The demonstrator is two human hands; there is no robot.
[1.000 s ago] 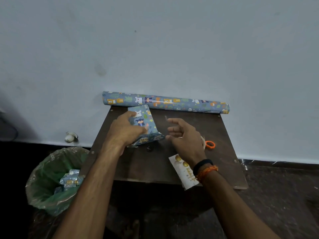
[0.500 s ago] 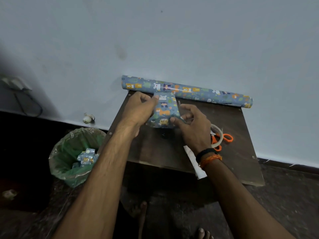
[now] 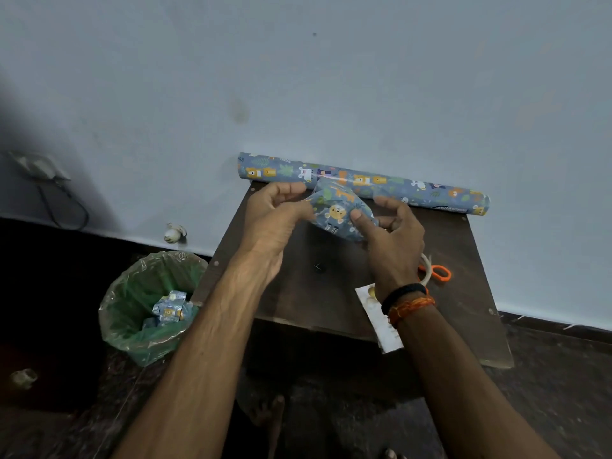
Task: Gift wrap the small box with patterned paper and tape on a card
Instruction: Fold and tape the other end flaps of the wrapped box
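The small box [image 3: 336, 212], wrapped in blue paper with animal prints, is held above the dark table [image 3: 298, 293] between both hands. My left hand [image 3: 276, 223] grips its left end with curled fingers. My right hand [image 3: 392, 238] holds the right side, its thumb pressing on the front face. A white card [image 3: 376, 313] lies on the table's near right part, partly under my right wrist. The tape roll [image 3: 427, 266] shows just behind that wrist.
A roll of the same patterned paper [image 3: 364, 180] lies along the table's back edge against the wall. Orange-handled scissors [image 3: 438, 272] sit at the right. A green-lined bin [image 3: 149, 306] with paper scraps stands on the floor to the left.
The box was lifted off the table and turned. My right hand, open and apart from it a second ago, now holds its right side. The camera view shifted.
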